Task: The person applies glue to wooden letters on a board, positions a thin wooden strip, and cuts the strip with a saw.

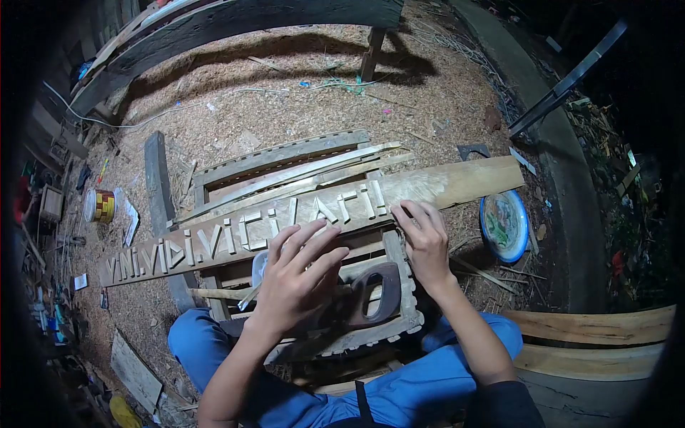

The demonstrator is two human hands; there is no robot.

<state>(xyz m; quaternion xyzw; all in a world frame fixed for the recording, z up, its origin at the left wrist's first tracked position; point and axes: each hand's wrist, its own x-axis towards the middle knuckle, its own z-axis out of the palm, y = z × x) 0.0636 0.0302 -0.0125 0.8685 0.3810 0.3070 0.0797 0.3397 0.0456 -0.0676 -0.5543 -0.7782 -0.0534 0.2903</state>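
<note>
A long wooden board [457, 178] lies slantwise before me, with raised letters [246, 232] made of thin pale wood strips along it. They seem to read "VINI. VIDI. VICI. LARI!". My left hand [296, 274] hovers over the board's near edge, fingers spread, apparently holding nothing. At the board's near edge, beside the exclamation mark [377, 196], my right hand [426, 239] has its fingers bent and tips close together; whatever they pinch is hidden. Below the board rests a handsaw [369, 296] with a dark handle. A white container [258, 269] is partly behind my left hand.
The board rests on a slatted wooden frame [403, 274] with loose strips [300, 182] behind it. A blue-rimmed round tray [524, 232] is at right, a yellow-red tin [100, 205] at left. Wood shavings cover the ground; a dark beam [235, 21] stands at the back.
</note>
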